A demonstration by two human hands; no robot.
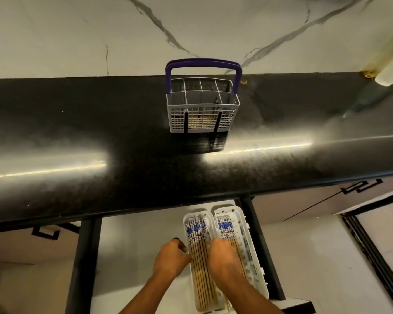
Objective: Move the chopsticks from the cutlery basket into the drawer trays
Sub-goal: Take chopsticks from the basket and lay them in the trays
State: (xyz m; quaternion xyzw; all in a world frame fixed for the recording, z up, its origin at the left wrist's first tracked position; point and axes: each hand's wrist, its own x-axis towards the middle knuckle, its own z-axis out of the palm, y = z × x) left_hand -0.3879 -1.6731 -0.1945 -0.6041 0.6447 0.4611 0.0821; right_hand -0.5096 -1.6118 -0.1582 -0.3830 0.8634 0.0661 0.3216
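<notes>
While both hands' grip is unclear, left hand [171,257] touches the tray [260,275] edge, right hand [222,257] covers chopsticks [201,268].

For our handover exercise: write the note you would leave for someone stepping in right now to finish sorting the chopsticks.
Left hand: fingers curled at the left tray edge; grip unclear.
Right hand: resting on the chopsticks, between both trays; right tray.
Basket: on the counter, no chopsticks sticking out; something pale shows through the front grid.
Done: both trays filled.
Left: check the basket, tidy the rows, close the drawer.
</notes>
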